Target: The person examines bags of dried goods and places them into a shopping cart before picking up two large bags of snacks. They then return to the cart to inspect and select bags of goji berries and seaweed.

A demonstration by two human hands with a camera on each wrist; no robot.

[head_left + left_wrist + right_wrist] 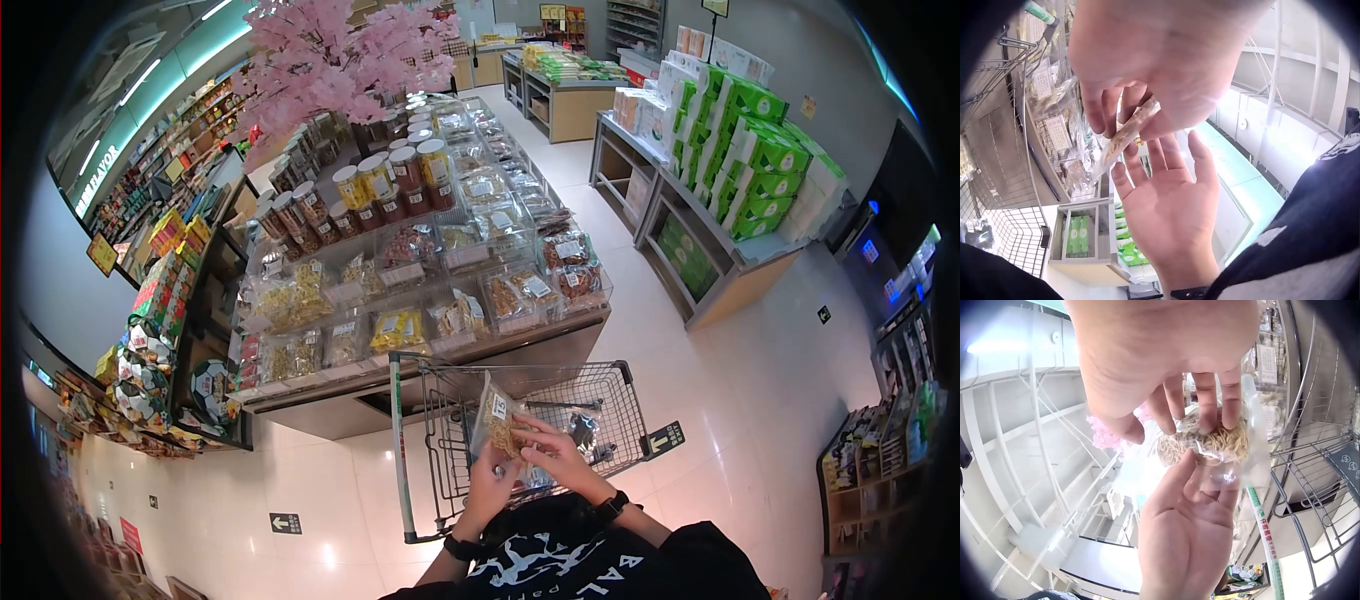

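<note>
Both hands pinch a clear snack bag [503, 425] between them above the shopping cart [610, 385]. The left hand [490, 487] grips its lower edge; the right hand [556, 455] curls over its right side.

Bright store lighting, fisheye edges, floor glare

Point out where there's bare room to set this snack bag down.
Free: the wire floor of the cart basket, right of the dark packet already inside. Crowded: the display counter ahead, covered edge to edge with packets and jars. Both hands, left hand and right hand, hold the snack bag above the cart.
</note>
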